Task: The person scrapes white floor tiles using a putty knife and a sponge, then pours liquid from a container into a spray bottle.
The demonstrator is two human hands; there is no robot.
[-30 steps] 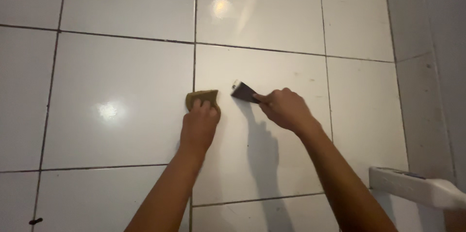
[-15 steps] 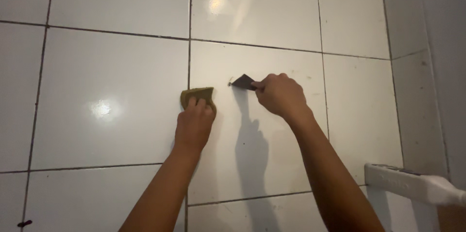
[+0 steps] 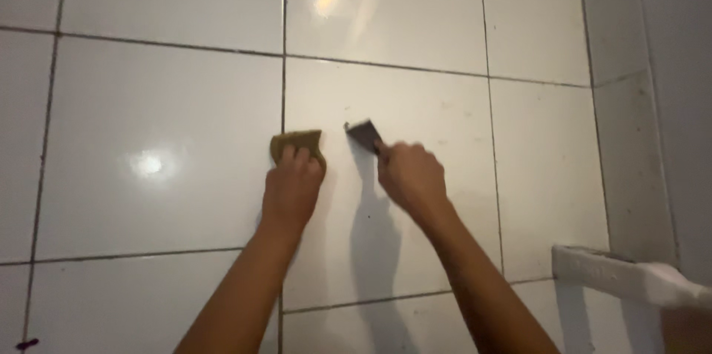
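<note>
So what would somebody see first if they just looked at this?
Two hands pressed on shiny white tiles in the middle. The left hand holds a yellow-brown sponge right by a dark grout line, and the right hand grips a dark flat scraper with its blade against the tile. A bright light glint shines on the tile at left, and a white plastic thing pokes in at the lower right.

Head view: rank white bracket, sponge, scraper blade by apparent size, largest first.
1. white bracket, though it sits nearer the camera and is cut off by the frame.
2. sponge, partly under the left hand.
3. scraper blade, held by the right hand.
</note>
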